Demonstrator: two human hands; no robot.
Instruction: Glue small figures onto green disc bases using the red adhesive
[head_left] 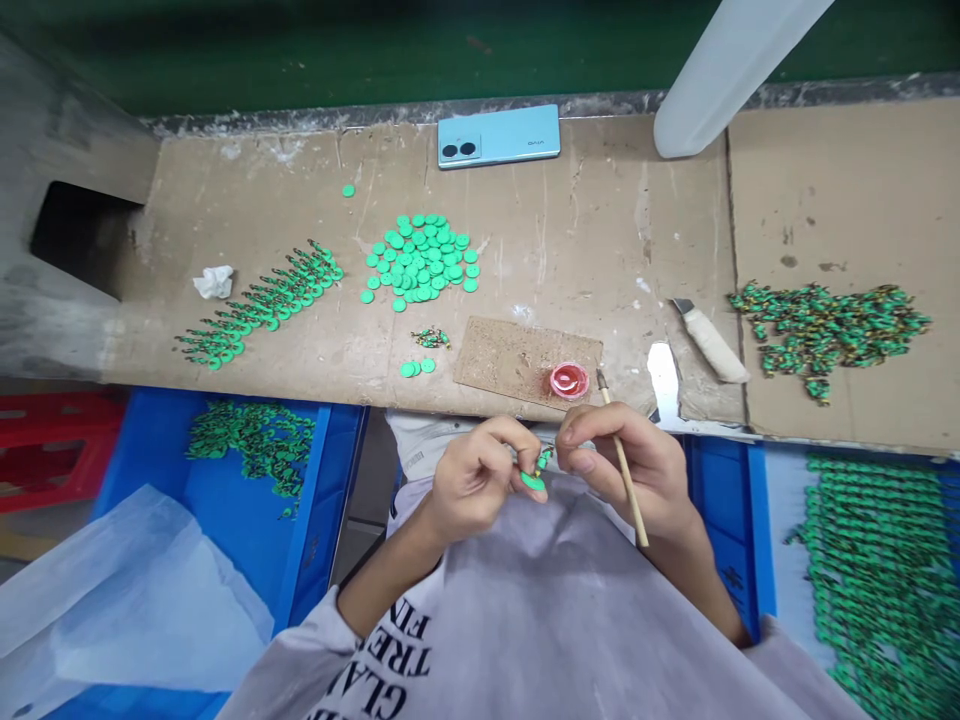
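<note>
My left hand (484, 475) pinches a small green figurine on a round green base (533, 481) in front of my chest. Close beside it, my right hand (634, 465) has a thin wooden paintbrush (628, 485) tucked between its fingers, bristles pointing up toward the table. Thumb and forefinger of that hand come near the figurine; whether they touch it I cannot tell. Just beyond sits a small tub of red liquid (569, 380) on a cardboard piece (495, 355). Several loose green discs (417, 368) and a few tiny figures (430, 338) lie left of the cardboard.
A pile of green discs (424, 262), rows of based figurines (262, 305), a tissue (214, 282) and a phone (499, 136) lie on the table. Right are a wrapped-handle knife (709, 340), a figure heap (829, 328) and a white post (731, 75). Blue bins (307, 510) flank my lap.
</note>
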